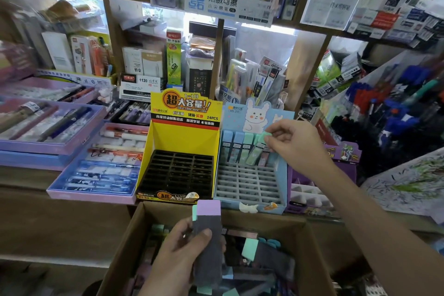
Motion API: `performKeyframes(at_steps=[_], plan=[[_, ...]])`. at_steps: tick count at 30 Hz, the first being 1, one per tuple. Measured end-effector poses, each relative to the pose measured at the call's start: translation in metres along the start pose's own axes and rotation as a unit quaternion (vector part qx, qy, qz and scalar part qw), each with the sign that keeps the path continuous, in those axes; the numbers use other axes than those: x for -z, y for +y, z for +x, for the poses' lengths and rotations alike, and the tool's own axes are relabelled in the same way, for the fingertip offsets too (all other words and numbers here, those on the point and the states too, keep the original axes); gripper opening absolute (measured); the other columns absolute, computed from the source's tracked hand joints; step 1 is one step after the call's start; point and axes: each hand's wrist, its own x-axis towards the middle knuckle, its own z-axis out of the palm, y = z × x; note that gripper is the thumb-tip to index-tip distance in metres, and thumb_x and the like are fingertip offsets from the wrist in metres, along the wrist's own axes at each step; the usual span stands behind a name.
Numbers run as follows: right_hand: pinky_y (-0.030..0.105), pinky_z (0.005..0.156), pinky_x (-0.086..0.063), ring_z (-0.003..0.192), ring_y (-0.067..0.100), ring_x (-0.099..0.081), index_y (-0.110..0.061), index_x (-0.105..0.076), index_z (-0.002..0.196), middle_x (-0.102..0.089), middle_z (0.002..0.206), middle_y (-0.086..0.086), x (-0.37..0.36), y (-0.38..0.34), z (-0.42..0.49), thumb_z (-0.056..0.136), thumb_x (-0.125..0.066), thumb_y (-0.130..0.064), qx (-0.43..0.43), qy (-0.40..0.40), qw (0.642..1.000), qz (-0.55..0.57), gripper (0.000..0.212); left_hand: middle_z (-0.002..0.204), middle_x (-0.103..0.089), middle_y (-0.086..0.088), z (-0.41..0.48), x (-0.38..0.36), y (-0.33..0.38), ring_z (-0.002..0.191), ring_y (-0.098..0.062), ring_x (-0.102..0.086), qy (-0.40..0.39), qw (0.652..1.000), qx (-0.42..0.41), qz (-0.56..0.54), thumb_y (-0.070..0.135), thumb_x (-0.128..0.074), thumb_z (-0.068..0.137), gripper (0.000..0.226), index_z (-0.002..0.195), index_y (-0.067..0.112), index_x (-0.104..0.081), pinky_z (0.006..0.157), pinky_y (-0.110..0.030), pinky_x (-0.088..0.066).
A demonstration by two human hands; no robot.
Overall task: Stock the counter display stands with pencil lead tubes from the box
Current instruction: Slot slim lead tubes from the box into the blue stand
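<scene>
Quick update from my end: right hand (295, 142) has its fingers pinched on the cap of a green tube (257, 151), tilted over the back row of the blue stand (247, 182) on the counter (28, 175). Left hand (177, 255) is wrapped round a small stack of tubes (207, 235) over the box (125, 243).

My worry is that the tube goes in crooked, catches a divider and knocks over its neighbours. The loose stack could also slide out and drop back in the box.

Counts: two stands, with the yellow stand (182, 137) at zero tubes. Blue has maybe four seated, too blurry to be sure. The stack is at least two.
</scene>
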Motion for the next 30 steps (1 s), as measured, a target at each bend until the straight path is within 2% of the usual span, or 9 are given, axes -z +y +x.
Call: performKeyframes(at_steps=[3,7,10,14,16,21,26,28,30], plan=[[0.047,0.080,-0.061,0.071,0.032,-0.072,-0.023,-0.069,0.087,-0.072,0.080,0.018,-0.004,0.005,0.002,0.090,-0.076,-0.006,-0.006,-0.010,1.000,-0.017,0.019,0.092,-0.067,-0.041,0.000,0.002,-0.001,0.066,-0.035,-0.070,-0.002,1.000,-0.012,0.007,-0.007,-0.057,0.093,0.015,0.108,-0.010,-0.057,0.053,-0.034,-0.060],[0.041,0.077,-0.062,0.061,0.009,-0.071,-0.031,-0.069,0.082,-0.073,0.074,0.009,-0.009,0.007,0.003,0.089,-0.077,-0.007,-0.002,-0.033,0.999,-0.031,0.027,0.092,-0.071,-0.036,0.004,0.005,-0.003,0.072,-0.036,-0.073,-0.003,1.000,0.000,0.014,-0.003,-0.061,0.091,0.019,0.111,-0.005,-0.060,0.055,-0.035,-0.059],[0.042,0.079,-0.063,0.068,0.016,-0.072,-0.031,-0.070,0.084,-0.073,0.077,-0.001,-0.015,0.007,0.004,0.089,-0.078,-0.010,-0.011,-0.033,0.999,-0.022,0.023,0.095,-0.073,-0.032,0.006,0.008,-0.006,0.082,-0.040,-0.074,-0.005,1.000,0.008,0.025,0.001,-0.065,0.089,0.023,0.112,-0.001,-0.062,0.060,-0.036,-0.059],[0.046,0.078,-0.063,0.073,0.025,-0.072,-0.031,-0.067,0.087,-0.072,0.083,0.007,-0.023,0.003,0.006,0.091,-0.074,-0.007,-0.024,-0.035,0.999,-0.003,0.026,0.097,-0.074,-0.027,0.008,0.009,-0.007,0.087,-0.039,-0.074,-0.008,0.999,0.007,0.037,0.003,-0.067,0.088,0.026,0.114,0.003,-0.064,0.069,-0.039,-0.059],[0.046,0.073,-0.063,0.070,0.026,-0.071,-0.029,-0.065,0.085,-0.071,0.080,0.008,-0.028,0.002,0.005,0.092,-0.071,-0.005,-0.015,-0.030,0.999,-0.012,0.026,0.096,-0.075,-0.025,0.008,0.009,-0.007,0.086,-0.038,-0.075,-0.008,0.999,0.003,0.038,0.002,-0.066,0.088,0.024,0.113,0.004,-0.065,0.067,-0.038,-0.060],[0.047,0.075,-0.063,0.075,0.025,-0.074,-0.016,-0.071,0.091,-0.071,0.081,0.007,-0.035,0.005,0.004,0.094,-0.070,-0.007,-0.019,-0.025,0.999,-0.042,0.010,0.094,-0.075,-0.025,0.009,0.010,-0.009,0.080,-0.037,-0.076,-0.002,0.999,-0.009,0.032,0.000,-0.066,0.089,0.023,0.111,0.004,-0.066,0.061,-0.035,-0.060],[0.046,0.080,-0.063,0.078,0.021,-0.075,-0.012,-0.073,0.098,-0.074,0.084,0.008,-0.032,0.002,0.003,0.096,-0.068,-0.006,-0.035,-0.034,0.998,-0.044,0.009,0.095,-0.075,-0.025,0.012,0.012,-0.013,0.080,-0.036,-0.075,-0.006,0.999,-0.020,0.039,0.009,-0.073,0.078,0.033,0.111,0.007,-0.068,0.061,-0.034,-0.060],[0.042,0.083,-0.062,0.079,0.019,-0.072,-0.011,-0.074,0.106,-0.074,0.087,0.007,-0.029,-0.001,0.001,0.096,-0.067,-0.008,-0.029,-0.032,0.996,-0.077,0.012,0.097,-0.076,-0.023,0.012,0.012,-0.013,0.084,-0.035,-0.076,-0.009,0.999,-0.020,0.050,0.015,-0.076,0.073,0.039,0.110,0.010,-0.068,0.064,-0.035,-0.060],[0.033,0.080,-0.060,0.075,0.009,-0.066,-0.012,-0.074,0.110,-0.071,0.085,-0.001,-0.028,-0.006,-0.006,0.095,-0.068,-0.010,-0.007,-0.007,0.993,-0.115,0.016,0.098,-0.076,-0.021,0.012,0.013,-0.013,0.089,-0.034,-0.075,-0.008,0.998,-0.019,0.066,0.020,-0.078,0.070,0.041,0.109,0.013,-0.069,0.070,-0.037,-0.059]])
